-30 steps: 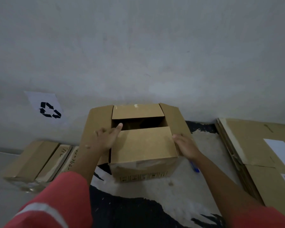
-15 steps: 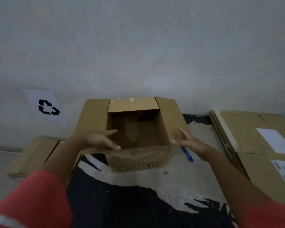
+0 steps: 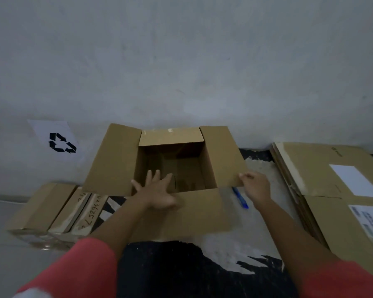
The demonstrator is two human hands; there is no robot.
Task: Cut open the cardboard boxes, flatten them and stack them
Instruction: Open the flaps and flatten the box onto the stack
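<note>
An open brown cardboard box (image 3: 222,155) stands on the floor by the wall, all its top flaps folded outward and its inside empty. My left hand (image 3: 157,192) lies flat with spread fingers on the near flap, at the box's front rim. My right hand (image 3: 255,186) pinches the near corner of the right flap. A blue cutter (image 3: 240,197) lies on the floor just right of the box, partly behind the near flap.
A stack of flattened cardboard (image 3: 336,190) with white labels lies at the right. Taped closed boxes (image 3: 52,211) sit at the left by the wall. A recycling sign (image 3: 58,143) hangs on the wall. A black and white mat (image 3: 202,265) covers the floor.
The near flap, closed over the box one second ago, has been swung outward toward me. My left hand moved onto it and flattened; my right hand shifted to the right flap's corner.
</note>
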